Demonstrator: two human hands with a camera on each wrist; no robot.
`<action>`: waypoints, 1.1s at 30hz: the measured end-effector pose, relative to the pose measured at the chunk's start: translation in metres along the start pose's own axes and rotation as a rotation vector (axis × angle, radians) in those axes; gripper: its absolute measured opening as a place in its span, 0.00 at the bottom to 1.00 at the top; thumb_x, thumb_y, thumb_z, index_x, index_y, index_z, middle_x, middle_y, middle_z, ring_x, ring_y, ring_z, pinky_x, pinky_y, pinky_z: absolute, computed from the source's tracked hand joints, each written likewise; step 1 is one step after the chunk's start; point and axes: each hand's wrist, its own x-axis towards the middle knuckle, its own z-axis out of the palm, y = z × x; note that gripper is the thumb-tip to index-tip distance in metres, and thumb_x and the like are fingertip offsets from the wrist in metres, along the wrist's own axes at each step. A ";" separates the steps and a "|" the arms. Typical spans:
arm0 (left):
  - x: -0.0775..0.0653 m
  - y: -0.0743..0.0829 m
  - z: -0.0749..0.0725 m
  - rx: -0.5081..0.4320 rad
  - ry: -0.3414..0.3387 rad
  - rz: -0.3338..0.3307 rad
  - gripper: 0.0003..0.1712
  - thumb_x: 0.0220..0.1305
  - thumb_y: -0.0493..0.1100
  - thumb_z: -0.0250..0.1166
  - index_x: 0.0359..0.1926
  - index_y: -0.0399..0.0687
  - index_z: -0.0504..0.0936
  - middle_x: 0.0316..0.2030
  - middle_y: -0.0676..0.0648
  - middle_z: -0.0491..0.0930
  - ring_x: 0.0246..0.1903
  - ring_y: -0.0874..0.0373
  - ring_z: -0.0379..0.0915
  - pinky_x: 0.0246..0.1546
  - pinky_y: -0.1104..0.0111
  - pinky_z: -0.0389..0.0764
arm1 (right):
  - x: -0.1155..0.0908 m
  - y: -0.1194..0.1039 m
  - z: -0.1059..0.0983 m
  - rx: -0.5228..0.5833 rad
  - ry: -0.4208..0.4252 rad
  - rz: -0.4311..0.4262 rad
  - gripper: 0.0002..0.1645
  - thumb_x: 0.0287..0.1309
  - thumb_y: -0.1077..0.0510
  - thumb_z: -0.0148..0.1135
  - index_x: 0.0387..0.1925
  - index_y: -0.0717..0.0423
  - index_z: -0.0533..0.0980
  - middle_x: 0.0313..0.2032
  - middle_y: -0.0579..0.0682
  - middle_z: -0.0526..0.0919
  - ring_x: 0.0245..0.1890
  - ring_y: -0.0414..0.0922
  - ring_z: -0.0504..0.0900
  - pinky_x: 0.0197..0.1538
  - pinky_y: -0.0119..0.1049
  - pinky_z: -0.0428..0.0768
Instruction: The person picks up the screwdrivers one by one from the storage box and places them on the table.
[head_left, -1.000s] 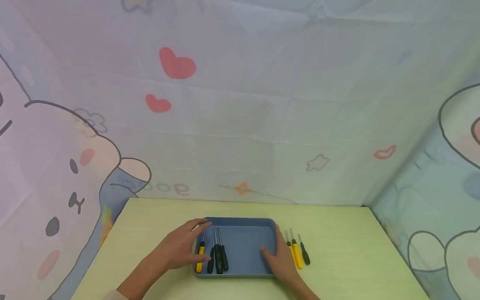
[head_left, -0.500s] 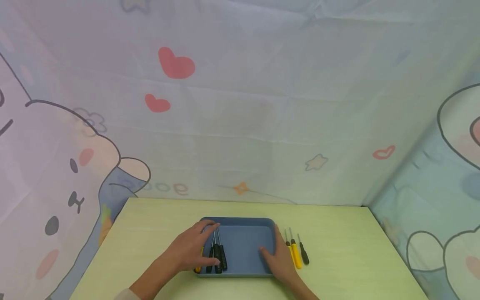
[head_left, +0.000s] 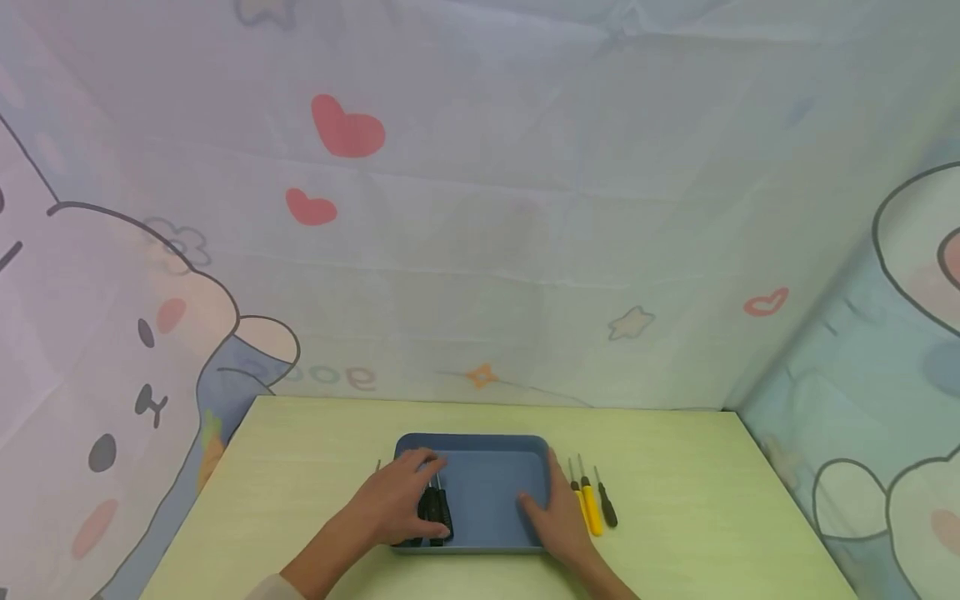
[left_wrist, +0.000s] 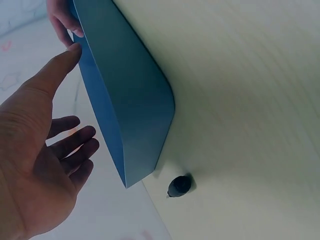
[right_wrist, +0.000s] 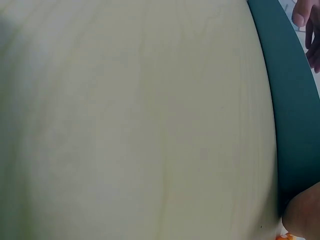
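A blue rectangular tray (head_left: 487, 500) lies on the table with several black-handled screwdrivers (head_left: 435, 521) at its left end. My left hand (head_left: 393, 502) hovers over that end; its thumb and fingers are spread and, in the left wrist view, hold nothing. It partly covers the screwdrivers. My right hand (head_left: 562, 518) grips the tray's right side, thumb inside the rim and fingers along the outer wall. Left of the tray, a thin metal tip (head_left: 378, 465) shows behind my left hand, and the left wrist view has a dark handle end (left_wrist: 180, 186) on the table there.
Right of the tray lie two yellow-handled screwdrivers (head_left: 592, 507) and a black-handled one (head_left: 607, 507), close to my right hand. The pale table (head_left: 690, 500) ends at a printed cloth backdrop (head_left: 480, 250) behind and at both sides.
My left hand has moved right over the tray and now hides the yellow-handled screwdriver inside it. A metal tip has come into view left of the tray. My right hand keeps its place.
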 end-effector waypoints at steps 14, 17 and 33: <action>0.012 0.005 0.013 0.206 -0.074 0.035 0.54 0.55 0.77 0.73 0.71 0.47 0.76 0.67 0.44 0.73 0.69 0.45 0.69 0.64 0.54 0.79 | 0.000 0.000 0.001 0.001 0.008 0.005 0.54 0.69 0.51 0.69 0.83 0.66 0.51 0.79 0.67 0.61 0.77 0.65 0.64 0.76 0.61 0.63; 0.012 0.005 0.014 0.235 -0.089 0.040 0.55 0.53 0.78 0.73 0.71 0.48 0.77 0.67 0.43 0.74 0.68 0.46 0.69 0.64 0.54 0.78 | -0.001 0.000 0.001 -0.001 0.011 0.006 0.54 0.69 0.51 0.69 0.83 0.66 0.51 0.79 0.66 0.61 0.76 0.65 0.65 0.76 0.61 0.63; 0.019 0.007 0.019 0.251 -0.111 0.047 0.52 0.52 0.78 0.75 0.68 0.51 0.79 0.63 0.45 0.76 0.64 0.47 0.71 0.63 0.55 0.78 | 0.001 0.002 0.001 -0.020 0.029 -0.017 0.54 0.68 0.51 0.69 0.83 0.65 0.52 0.78 0.66 0.62 0.75 0.64 0.66 0.75 0.61 0.65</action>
